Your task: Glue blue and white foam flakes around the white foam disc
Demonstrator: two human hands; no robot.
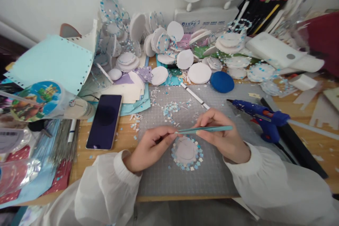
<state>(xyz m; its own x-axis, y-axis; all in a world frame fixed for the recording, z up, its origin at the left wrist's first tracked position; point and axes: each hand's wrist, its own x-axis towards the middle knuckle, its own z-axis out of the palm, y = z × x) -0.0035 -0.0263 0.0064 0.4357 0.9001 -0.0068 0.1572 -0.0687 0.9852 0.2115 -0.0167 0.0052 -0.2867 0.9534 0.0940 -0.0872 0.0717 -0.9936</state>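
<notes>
Held level in my right hand [218,132] is a pair of teal tweezers [215,129], pinched between thumb and fingers, with the tips pointing left. Those tips meet the fingertips of my left hand [153,144], which pinch something tiny and pale, too small to name. Just below the tweezers lies a small wreath [197,160] of blue and white paper flowers around a pale round middle, on the grey cutting mat [159,183]. Loose paper flowers [171,109] are heaped on the mat beyond my hands.
A blue glue gun [265,114] lies at the right beside a black bar [304,148]. A white pen [194,95] and a blue disc [221,81] sit farther back. Left are a phone [104,122] and a plastic cup [50,100]. White foam discs [199,73] crowd the back.
</notes>
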